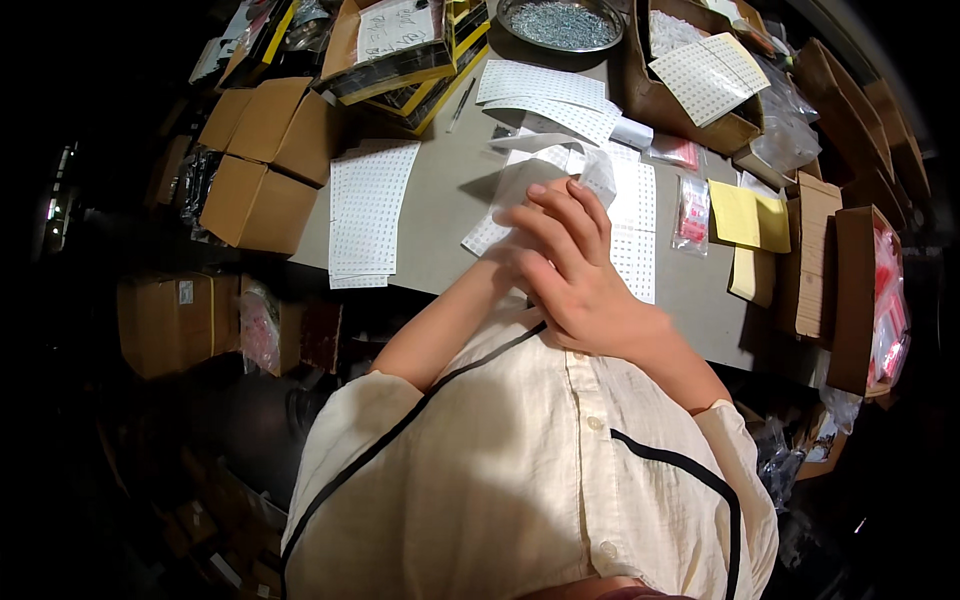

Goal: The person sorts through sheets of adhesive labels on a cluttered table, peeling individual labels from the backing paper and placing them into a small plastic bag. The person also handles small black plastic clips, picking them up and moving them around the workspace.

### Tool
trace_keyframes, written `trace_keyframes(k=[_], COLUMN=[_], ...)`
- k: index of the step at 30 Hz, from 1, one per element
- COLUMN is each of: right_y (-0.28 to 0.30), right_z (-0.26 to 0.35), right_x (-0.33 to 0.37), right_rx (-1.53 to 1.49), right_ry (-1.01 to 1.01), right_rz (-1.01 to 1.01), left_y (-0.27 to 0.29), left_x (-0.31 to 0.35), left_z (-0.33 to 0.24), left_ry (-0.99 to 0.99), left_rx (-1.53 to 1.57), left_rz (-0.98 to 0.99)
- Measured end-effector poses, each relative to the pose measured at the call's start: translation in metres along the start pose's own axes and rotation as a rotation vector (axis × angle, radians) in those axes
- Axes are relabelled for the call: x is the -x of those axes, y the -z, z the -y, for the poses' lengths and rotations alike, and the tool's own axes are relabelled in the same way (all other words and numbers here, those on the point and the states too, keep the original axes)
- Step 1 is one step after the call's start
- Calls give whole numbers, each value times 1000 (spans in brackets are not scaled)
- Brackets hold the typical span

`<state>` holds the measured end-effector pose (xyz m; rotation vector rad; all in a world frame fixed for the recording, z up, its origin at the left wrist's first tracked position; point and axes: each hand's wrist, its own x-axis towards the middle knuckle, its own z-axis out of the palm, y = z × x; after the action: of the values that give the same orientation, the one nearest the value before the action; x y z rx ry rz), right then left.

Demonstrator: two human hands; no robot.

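Observation:
My right hand (pixel 585 275) lies across my left hand at the near edge of the table, its back toward me and its fingers bent and apart. Nothing shows in its grip. Mostly covered by it, my left hand (pixel 508 248) has its fingers hidden, so whether it holds anything is unclear. Just beyond the fingertips, a white paper strip (pixel 598 172) curls up from the table. Under and beside the hands lie white sheets printed with rows of small marks (pixel 632 235). More printed sheets (pixel 484 232) stick out left of the left hand.
A stack of printed sheets (pixel 368 215) lies left on the grey table (pixel 432 215). Farther back are a metal bowl of small metal parts (pixel 562 25) and a carton (pixel 395 65). Yellow paper (pixel 748 215), small plastic packets (pixel 692 215) and open boxes (pixel 855 300) line the right.

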<state>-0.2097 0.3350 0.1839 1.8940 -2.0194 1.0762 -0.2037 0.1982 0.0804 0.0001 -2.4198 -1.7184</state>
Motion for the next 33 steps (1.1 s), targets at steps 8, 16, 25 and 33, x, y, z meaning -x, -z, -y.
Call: trace_keyframes(k=[8,16,25,33], right_y=[2,26,20,12], right_z=[2,-68,-61,-57], right_x=[-9,55,73,72], right_rx=[113,-47,-637,-731], right_ry=[-214,-575,-809,-829], right_rz=[-145,-385,-530,-480], left_y=[-3,24,27,30], left_x=[5,17,19,37], left_z=[0,-60,-72,-64], left_ry=[118,462,396,427], left_rx=[289,929,1017,1064], left_rz=[-16,-110,-63,-94])
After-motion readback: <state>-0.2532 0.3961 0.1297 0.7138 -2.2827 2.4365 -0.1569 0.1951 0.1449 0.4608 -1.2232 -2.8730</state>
